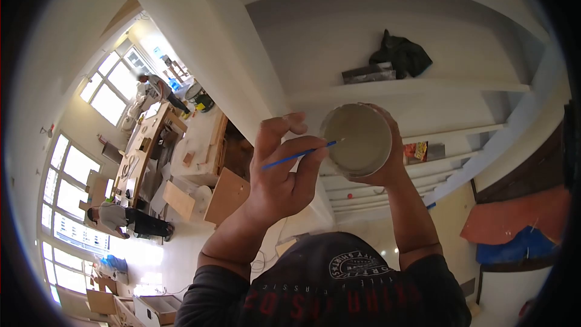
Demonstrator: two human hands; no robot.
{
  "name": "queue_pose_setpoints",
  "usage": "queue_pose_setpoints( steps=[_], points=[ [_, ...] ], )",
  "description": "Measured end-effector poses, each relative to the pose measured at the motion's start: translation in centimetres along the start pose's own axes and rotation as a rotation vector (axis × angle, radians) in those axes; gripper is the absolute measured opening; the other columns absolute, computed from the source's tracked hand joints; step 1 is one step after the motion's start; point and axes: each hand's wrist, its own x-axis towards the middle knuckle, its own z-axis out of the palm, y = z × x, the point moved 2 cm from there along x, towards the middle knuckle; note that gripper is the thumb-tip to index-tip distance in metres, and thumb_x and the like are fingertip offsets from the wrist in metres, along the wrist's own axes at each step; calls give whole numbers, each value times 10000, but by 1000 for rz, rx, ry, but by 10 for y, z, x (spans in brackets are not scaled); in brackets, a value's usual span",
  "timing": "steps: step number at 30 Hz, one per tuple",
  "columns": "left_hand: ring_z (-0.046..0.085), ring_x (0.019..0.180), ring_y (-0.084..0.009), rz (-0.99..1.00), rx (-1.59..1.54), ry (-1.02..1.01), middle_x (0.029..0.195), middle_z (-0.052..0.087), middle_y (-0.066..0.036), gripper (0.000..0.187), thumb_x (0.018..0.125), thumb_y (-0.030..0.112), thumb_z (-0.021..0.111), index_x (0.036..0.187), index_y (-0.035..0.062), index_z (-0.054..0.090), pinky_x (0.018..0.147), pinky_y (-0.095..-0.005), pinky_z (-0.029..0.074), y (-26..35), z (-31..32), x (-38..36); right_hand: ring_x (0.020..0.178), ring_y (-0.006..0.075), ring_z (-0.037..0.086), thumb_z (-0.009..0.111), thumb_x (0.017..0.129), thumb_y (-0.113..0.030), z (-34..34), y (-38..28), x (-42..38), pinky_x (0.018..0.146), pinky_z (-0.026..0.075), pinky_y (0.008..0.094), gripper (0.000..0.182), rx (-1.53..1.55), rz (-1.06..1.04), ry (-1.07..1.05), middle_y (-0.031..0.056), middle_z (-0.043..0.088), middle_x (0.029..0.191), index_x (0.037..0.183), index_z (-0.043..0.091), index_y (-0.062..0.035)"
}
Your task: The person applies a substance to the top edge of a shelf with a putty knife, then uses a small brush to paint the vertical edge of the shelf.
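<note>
My left hand is closed in a pinch on a thin paintbrush with a blue handle. The brush points right, its small pale tip over the near side of a round cup of beige-grey paint. My right hand is wrapped around the cup's right side and underside, its fingers partly hidden behind it. The cup is tilted so that its round opening faces me. Both forearms reach up from my dark printed shirt.
Beyond the cup, a dark cloth and a grey box lie on a pale ledge. A red-yellow packet is beside my right hand. At left, two people stand by a long cluttered workbench; boards lean nearer.
</note>
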Motion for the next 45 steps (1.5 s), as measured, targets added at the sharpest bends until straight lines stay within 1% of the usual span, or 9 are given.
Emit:
queue_pose_setpoints(
  steps=[2,5,8,22,25,29,33,39,45],
  points=[
    [641,1227,-369,-109,-12,-86,1216,619,-232,102,893,17,783,978,-31,751,1027,-468,551,-1,6,-12,1342,383,576,1045,522,-319,4,-2,-15,1128,473,487,1198,8,19,-12,176,579,1461,1520,435,-60],
    [630,1255,-373,-175,-21,-192,1328,580,-224,106,897,33,783,986,-25,773,1027,-470,543,-7,13,-25,1350,380,568,1047,517,-305,7,-2,-31,1118,483,488,1188,6,76,-20,174,578,1465,1516,450,-70],
    [639,1249,-377,-242,-23,-231,1338,589,-210,99,900,50,782,978,-11,786,1039,-483,541,-9,18,-32,1338,386,572,1044,512,-291,10,-1,-43,1112,490,488,1179,33,144,-26,176,578,1463,1513,461,-69],
    [654,1200,-382,-244,20,-233,1315,612,-197,91,882,73,807,960,29,790,1011,-462,544,-13,19,-38,1317,409,579,996,491,-226,15,4,-61,1105,492,503,1166,-66,242,-95,203,582,1431,1511,462,-41],
    [657,1196,-376,-208,-14,-230,1294,615,-188,90,866,62,818,944,28,790,994,-449,546,-13,16,-47,1317,417,578,1002,495,-237,15,6,-69,1107,491,501,1169,-21,424,-89,216,571,1431,1505,454,-20],
    [664,1194,-378,-163,12,-358,1262,609,-185,98,835,24,822,926,14,786,974,-437,552,-6,11,-53,1324,411,576,1009,517,-269,13,13,-80,1110,488,491,1174,-81,482,-82,232,564,1426,1505,437,5],
    [683,1169,-374,-157,-25,-312,1266,606,-180,120,812,-29,816,922,6,783,954,-434,569,-12,9,-70,1309,402,594,1012,535,-292,13,16,-87,1102,496,486,1174,-61,517,-69,230,583,1403,1509,430,11],
    [705,1134,-368,-192,-123,-203,1189,666,-207,143,856,-87,751,974,-8,747,969,-453,575,-20,-2,-90,1268,364,634,997,557,-272,16,29,-93,1068,525,470,1144,-34,584,-54,210,615,1366,1510,428,4],
    [768,930,-329,-241,-149,186,955,749,-196,173,913,-109,700,1042,-13,634,866,-421,623,-43,-23,-95,1271,315,633,983,601,-246,13,81,-91,1071,520,438,1103,24,593,76,193,615,1378,1514,412,-7]
  ],
)
